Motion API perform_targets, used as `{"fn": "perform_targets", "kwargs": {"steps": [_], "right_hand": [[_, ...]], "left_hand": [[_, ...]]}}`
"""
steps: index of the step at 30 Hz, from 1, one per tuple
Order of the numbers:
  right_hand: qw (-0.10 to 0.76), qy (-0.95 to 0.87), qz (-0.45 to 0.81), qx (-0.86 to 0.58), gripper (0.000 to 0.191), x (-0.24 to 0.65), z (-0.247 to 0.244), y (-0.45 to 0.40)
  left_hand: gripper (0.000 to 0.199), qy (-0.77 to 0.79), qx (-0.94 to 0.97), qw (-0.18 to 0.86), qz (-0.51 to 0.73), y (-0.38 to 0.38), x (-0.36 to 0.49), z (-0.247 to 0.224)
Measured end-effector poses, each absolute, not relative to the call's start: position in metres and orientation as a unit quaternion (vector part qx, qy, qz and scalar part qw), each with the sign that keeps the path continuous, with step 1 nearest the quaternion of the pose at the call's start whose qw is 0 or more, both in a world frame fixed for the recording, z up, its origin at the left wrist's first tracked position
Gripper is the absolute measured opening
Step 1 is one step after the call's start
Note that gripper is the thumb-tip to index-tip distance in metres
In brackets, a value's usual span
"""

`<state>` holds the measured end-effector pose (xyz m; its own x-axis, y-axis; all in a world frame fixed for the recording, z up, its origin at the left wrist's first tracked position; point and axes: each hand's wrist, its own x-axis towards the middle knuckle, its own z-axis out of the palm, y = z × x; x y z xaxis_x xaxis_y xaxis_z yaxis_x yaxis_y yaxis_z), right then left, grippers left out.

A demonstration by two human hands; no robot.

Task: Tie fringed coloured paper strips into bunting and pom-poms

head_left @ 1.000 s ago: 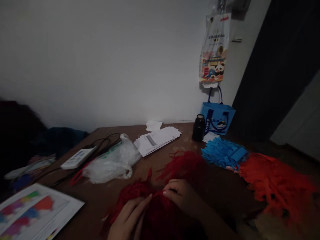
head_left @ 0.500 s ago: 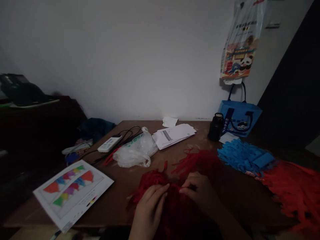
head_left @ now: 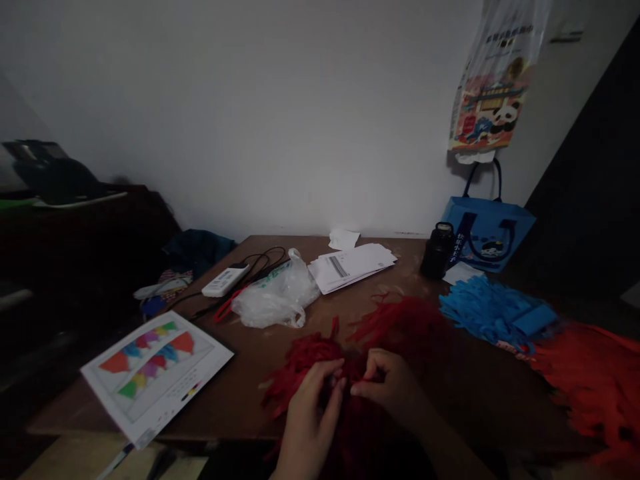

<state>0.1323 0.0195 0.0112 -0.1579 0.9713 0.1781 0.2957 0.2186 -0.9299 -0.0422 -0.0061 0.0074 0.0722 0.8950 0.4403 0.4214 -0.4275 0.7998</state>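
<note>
Dark red fringe strips [head_left: 305,363] lie bunched at the front of the table, some hanging over its edge toward me. My left hand [head_left: 315,407] is closed on part of this bunch, its thumb and fingers curved around the strips. Close beside it, my right hand [head_left: 393,383] pinches a red strip between thumb and forefinger. The two sets of fingertips are a small gap apart. Exactly what lies between the left fingertips is dim and partly hidden. Behind the hands spreads another pile of red strips [head_left: 400,320].
A printed sheet with coloured bunting [head_left: 157,373] lies front left. Farther back are a power strip [head_left: 225,280], a clear plastic bag [head_left: 275,297], white papers [head_left: 353,267] and a black bottle [head_left: 437,252]. Blue strips [head_left: 487,310], orange-red strips [head_left: 595,380] and a blue bag [head_left: 493,230] are right.
My right fingertips have moved slightly left, closer to the left hand. The left thumb and fingers have parted a little more. The whole view has shifted slightly.
</note>
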Motion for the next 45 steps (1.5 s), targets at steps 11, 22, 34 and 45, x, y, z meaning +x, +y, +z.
{"fn": "perform_targets", "kwargs": {"steps": [11, 22, 34, 45], "right_hand": [[0.422, -0.657, 0.408, -0.474, 0.033, 0.128, 0.004, 0.02], [0.418, -0.752, 0.137, -0.49, 0.022, 0.131, 0.023, 0.003], [0.375, -0.757, 0.237, -0.479, 0.022, 0.134, 0.028, 0.009], [0.431, -0.692, 0.226, -0.534, 0.023, 0.136, 0.022, 0.019]], "left_hand": [[0.017, 0.483, 0.671, 0.306, 0.472, -0.002, -0.04, 0.012], [0.011, 0.429, 0.735, 0.219, 0.478, -0.002, -0.039, 0.007], [0.03, 0.421, 0.798, 0.025, 0.43, -0.006, -0.045, 0.003], [0.022, 0.345, 0.844, -0.032, 0.41, -0.021, -0.05, 0.012]]}}
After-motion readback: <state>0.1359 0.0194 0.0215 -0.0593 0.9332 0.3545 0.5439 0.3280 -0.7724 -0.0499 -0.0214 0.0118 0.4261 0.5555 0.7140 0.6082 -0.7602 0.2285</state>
